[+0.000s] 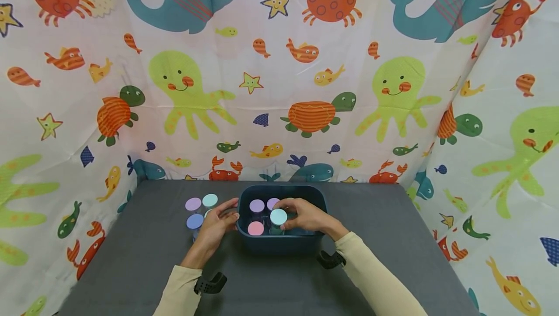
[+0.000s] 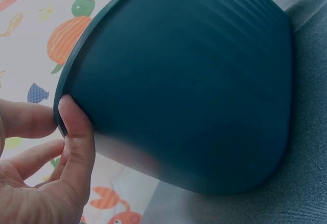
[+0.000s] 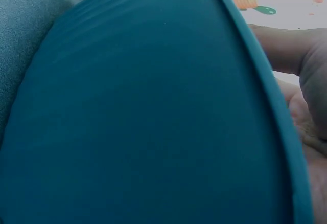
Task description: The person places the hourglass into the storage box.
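A dark teal plastic bin [image 1: 284, 244] stands on the table, with several small clear jars inside. My left hand [image 1: 217, 224] is at the bin's left end; in the left wrist view its thumb and fingers pinch the rim [image 2: 76, 63]. Over the bin's inside, my right hand [image 1: 305, 215] grips a jar with a mint lid [image 1: 278, 217] between thumb and fingers. Close to that jar are a pink-lidded jar [image 1: 255, 228] and two purple-lidded ones [image 1: 256, 206]. The bin's wall [image 3: 153, 106] hides the held jar in the right wrist view.
Left of the bin stand several more jars: a purple-lidded one [image 1: 193, 204], a mint-lidded one [image 1: 210, 200] and a blue-lidded one [image 1: 195, 221]. My left hand partly covers another. The grey tabletop [image 1: 371, 219] meets a sea-animal curtain [image 1: 271, 136] behind and at the sides.
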The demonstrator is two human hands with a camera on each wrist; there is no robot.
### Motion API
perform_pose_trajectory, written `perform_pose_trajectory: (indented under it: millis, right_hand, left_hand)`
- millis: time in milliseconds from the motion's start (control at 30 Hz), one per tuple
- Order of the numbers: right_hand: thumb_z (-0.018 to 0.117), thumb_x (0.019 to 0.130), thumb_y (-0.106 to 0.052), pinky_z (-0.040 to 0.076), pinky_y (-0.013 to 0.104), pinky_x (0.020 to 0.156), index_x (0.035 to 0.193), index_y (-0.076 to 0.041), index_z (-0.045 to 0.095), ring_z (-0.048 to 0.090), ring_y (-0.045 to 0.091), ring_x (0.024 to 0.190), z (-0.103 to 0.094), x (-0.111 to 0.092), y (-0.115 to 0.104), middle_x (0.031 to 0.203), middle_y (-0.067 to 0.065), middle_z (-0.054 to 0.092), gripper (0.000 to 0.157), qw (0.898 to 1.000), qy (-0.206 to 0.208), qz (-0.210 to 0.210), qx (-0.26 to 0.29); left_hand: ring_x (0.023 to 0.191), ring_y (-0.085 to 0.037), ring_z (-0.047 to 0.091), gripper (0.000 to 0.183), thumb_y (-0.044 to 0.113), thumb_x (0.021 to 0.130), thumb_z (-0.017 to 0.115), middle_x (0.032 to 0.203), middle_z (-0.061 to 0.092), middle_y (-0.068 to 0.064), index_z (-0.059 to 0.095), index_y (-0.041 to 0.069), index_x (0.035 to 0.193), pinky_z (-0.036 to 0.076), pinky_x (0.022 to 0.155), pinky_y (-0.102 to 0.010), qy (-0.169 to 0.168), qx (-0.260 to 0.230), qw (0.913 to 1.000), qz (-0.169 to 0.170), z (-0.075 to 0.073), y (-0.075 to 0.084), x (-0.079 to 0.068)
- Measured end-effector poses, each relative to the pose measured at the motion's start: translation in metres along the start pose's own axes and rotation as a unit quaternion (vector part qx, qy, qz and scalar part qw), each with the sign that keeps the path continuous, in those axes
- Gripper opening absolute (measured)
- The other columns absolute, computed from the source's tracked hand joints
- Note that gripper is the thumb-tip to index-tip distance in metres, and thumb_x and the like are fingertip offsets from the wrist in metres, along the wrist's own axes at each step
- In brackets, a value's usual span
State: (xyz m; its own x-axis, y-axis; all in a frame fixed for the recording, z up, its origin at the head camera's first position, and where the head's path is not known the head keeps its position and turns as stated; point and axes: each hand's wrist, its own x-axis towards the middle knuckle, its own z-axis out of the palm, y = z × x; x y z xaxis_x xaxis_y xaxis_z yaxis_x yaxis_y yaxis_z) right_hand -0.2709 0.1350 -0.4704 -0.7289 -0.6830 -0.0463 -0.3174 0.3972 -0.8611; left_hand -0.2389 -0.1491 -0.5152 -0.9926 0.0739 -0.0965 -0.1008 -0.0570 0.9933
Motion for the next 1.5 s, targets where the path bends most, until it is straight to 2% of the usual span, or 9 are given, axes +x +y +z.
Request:
perform_pose_trajectory:
  millis: [233, 467, 733, 1000, 1300, 1500]
  right_hand:
    - [0.073, 0.084, -0.001, 0.047, 0.052, 0.101, 0.122, -0.009, 0.061, 0.059, 0.025, 0.107, 0.003, 0.004, 0.007, 0.117, 0.01, 0.059, 0.041, 1.0, -0.031, 0.001, 0.005]
    - [0.073, 0.085, -0.001, 0.047, 0.049, 0.104, 0.123, -0.014, 0.062, 0.06, 0.023, 0.112, 0.006, 0.007, 0.008, 0.118, 0.004, 0.061, 0.042, 0.999, -0.043, 0.016, -0.016]
    - [0.071, 0.087, -0.001, 0.051, 0.039, 0.099, 0.121, -0.016, 0.062, 0.061, 0.017, 0.109, 0.008, 0.011, 0.01, 0.114, -0.001, 0.062, 0.038, 0.996, -0.072, 0.029, -0.041]
    - [0.069, 0.087, 0.0, 0.046, 0.046, 0.106, 0.119, -0.015, 0.063, 0.058, 0.018, 0.11, 0.01, 0.014, 0.012, 0.116, 0.0, 0.063, 0.036, 0.995, -0.082, 0.035, -0.051]
    - [0.067, 0.089, 0.001, 0.042, 0.044, 0.11, 0.12, -0.023, 0.063, 0.056, 0.019, 0.121, 0.012, 0.016, 0.013, 0.122, -0.006, 0.06, 0.039, 0.991, -0.103, 0.068, -0.049]
    - [0.066, 0.09, -0.001, 0.04, 0.047, 0.111, 0.121, -0.023, 0.063, 0.055, 0.022, 0.125, 0.012, 0.016, 0.013, 0.126, -0.004, 0.059, 0.038, 0.991, -0.106, 0.076, -0.039]
  left_hand:
    - [0.101, -0.023, 0.06, 0.048, 0.003, 0.095, 0.059, 0.137, 0.051, -0.018, 0.051, 0.008, 0.142, 0.056, 0.071, -0.024, -0.001, -0.002, 1.0, -0.001, 0.0, -0.001, 0.0]
    - [0.106, -0.029, 0.058, 0.047, 0.003, 0.095, 0.059, 0.137, 0.052, -0.017, 0.052, 0.009, 0.141, 0.056, 0.072, -0.024, 0.0, -0.003, 1.0, 0.0, 0.0, -0.001, 0.0]
    - [0.109, -0.032, 0.057, 0.047, 0.004, 0.095, 0.058, 0.137, 0.052, -0.017, 0.052, 0.01, 0.141, 0.056, 0.073, -0.024, -0.002, 0.002, 1.0, -0.003, -0.001, -0.001, 0.0]
    - [0.102, -0.021, 0.058, 0.048, 0.003, 0.095, 0.059, 0.139, 0.051, -0.017, 0.051, 0.009, 0.142, 0.055, 0.072, -0.023, -0.002, -0.001, 1.0, -0.005, -0.001, 0.0, 0.0]
    - [0.105, -0.028, 0.058, 0.048, 0.003, 0.095, 0.058, 0.138, 0.052, -0.016, 0.051, 0.01, 0.142, 0.056, 0.073, -0.025, -0.002, 0.002, 1.0, -0.003, -0.002, 0.001, 0.001]
    - [0.101, -0.021, 0.059, 0.047, 0.003, 0.095, 0.059, 0.137, 0.053, -0.015, 0.053, 0.011, 0.141, 0.056, 0.073, -0.025, 0.0, -0.002, 1.0, -0.006, -0.001, 0.001, -0.001]
